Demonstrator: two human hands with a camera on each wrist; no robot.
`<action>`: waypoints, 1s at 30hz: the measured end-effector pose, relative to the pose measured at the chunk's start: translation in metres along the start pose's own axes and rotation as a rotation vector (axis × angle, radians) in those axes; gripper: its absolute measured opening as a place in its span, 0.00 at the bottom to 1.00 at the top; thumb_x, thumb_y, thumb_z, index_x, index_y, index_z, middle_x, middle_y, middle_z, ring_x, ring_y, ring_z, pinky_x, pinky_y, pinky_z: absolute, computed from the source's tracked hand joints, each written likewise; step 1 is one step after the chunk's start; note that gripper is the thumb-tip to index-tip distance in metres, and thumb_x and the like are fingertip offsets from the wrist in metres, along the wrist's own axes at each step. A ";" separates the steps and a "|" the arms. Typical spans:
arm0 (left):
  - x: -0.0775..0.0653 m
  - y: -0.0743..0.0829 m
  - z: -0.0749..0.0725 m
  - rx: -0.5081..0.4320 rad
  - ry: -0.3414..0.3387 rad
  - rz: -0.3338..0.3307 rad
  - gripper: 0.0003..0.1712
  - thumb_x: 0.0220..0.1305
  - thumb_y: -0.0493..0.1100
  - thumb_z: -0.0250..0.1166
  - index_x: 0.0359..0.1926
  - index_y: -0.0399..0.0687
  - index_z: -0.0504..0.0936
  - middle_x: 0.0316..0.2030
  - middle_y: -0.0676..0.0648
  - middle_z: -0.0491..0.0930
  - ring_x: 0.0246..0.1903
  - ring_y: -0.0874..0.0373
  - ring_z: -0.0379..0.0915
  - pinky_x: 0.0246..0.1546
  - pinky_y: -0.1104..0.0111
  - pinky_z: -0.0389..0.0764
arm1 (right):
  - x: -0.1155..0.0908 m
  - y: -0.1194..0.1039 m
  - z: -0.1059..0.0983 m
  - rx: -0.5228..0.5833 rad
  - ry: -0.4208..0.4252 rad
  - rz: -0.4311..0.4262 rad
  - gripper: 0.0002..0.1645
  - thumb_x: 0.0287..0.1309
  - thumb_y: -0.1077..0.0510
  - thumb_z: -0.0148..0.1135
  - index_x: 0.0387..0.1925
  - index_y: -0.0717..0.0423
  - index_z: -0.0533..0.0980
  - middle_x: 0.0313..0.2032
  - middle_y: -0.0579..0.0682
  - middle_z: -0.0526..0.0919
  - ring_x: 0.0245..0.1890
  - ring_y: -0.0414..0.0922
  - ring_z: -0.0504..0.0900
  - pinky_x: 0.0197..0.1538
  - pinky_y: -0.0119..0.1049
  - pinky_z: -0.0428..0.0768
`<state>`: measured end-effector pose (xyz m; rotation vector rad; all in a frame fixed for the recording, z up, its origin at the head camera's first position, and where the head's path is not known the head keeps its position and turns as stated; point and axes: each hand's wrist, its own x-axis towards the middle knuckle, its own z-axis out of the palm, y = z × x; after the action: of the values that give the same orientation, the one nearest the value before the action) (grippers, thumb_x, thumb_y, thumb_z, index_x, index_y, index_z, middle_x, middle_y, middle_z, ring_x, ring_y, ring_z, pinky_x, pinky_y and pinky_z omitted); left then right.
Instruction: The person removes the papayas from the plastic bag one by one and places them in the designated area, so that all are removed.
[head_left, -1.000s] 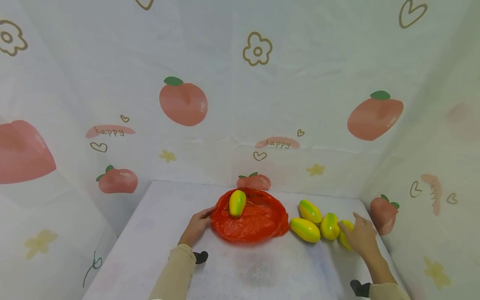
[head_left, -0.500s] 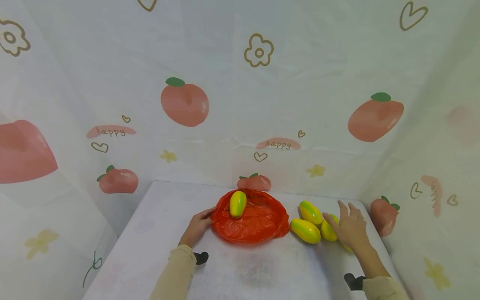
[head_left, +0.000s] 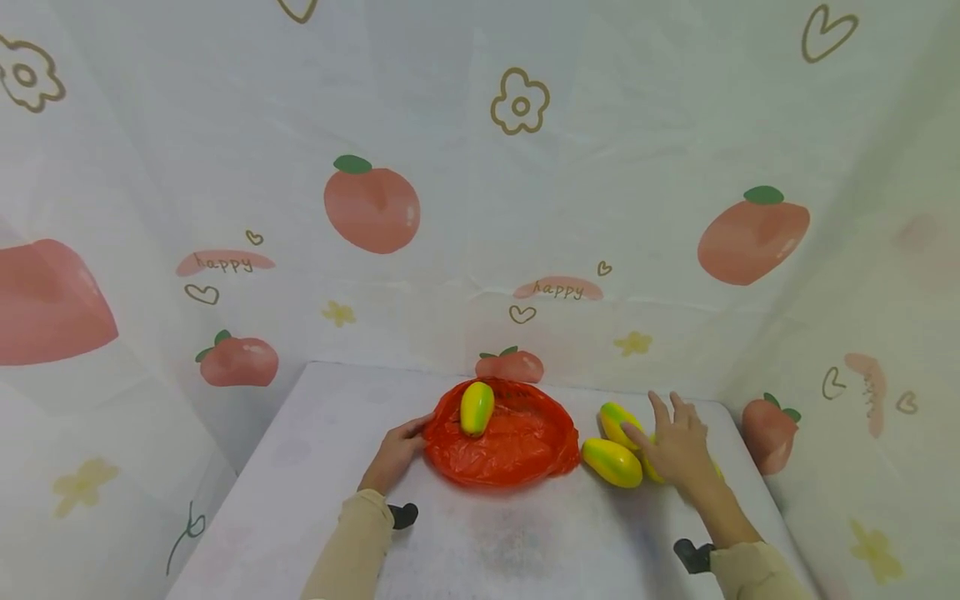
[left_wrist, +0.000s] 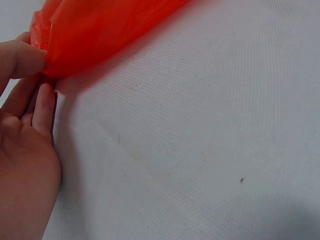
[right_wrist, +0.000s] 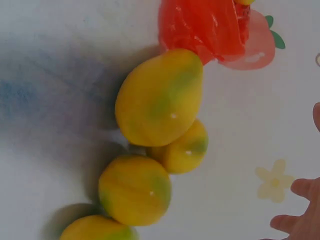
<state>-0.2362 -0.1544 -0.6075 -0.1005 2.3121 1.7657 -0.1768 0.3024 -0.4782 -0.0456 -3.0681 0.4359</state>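
Note:
A red plastic bag (head_left: 517, 457) lies spread open on the table, with a yellow-green, papaya-like fruit (head_left: 477, 410) inside toward the back. My left hand (head_left: 393, 458) pinches the bag's left edge between thumb and fingers, as the left wrist view shows. Over a group of several similar fruits right of the bag hovers my right hand (head_left: 678, 450), fingers spread, holding nothing. The front left fruit (head_left: 612, 463) of the group shows fully, while the back fruit (head_left: 615, 423) and the others are partly hidden by the hand. From the right wrist, a large fruit (right_wrist: 160, 100) appears beside the bag.
The white table (head_left: 300, 533) has its back edge against a hanging white cloth (head_left: 450, 108) printed with peaches, hearts and flowers. More of this cloth encloses the left and right sides.
My right hand has moved left across the fruits, from the far right one toward the back one, its fingers spreading. The left hand stays at the bag's edge.

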 end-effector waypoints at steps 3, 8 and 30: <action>0.000 0.000 0.000 0.004 0.002 -0.004 0.31 0.67 0.36 0.55 0.70 0.54 0.76 0.71 0.45 0.73 0.73 0.45 0.65 0.74 0.47 0.67 | 0.002 -0.006 0.002 -0.021 0.000 -0.019 0.55 0.68 0.28 0.49 0.77 0.65 0.52 0.74 0.79 0.48 0.72 0.83 0.48 0.67 0.84 0.49; 0.000 0.000 0.001 -0.009 -0.002 -0.007 0.30 0.67 0.36 0.55 0.70 0.55 0.76 0.72 0.45 0.72 0.73 0.45 0.65 0.74 0.47 0.68 | 0.004 -0.016 0.006 -0.003 -0.022 -0.020 0.56 0.66 0.28 0.51 0.78 0.61 0.52 0.76 0.76 0.46 0.74 0.80 0.45 0.69 0.82 0.46; 0.002 -0.001 -0.002 -0.039 -0.010 -0.038 0.31 0.66 0.38 0.57 0.69 0.58 0.76 0.72 0.47 0.72 0.73 0.45 0.65 0.73 0.46 0.69 | 0.013 -0.059 0.025 -0.009 -0.077 -0.155 0.57 0.60 0.21 0.51 0.78 0.52 0.57 0.76 0.67 0.55 0.73 0.73 0.56 0.65 0.77 0.67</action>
<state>-0.2381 -0.1570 -0.6087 -0.1412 2.2535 1.7892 -0.1927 0.2392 -0.4848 0.2120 -3.1185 0.4238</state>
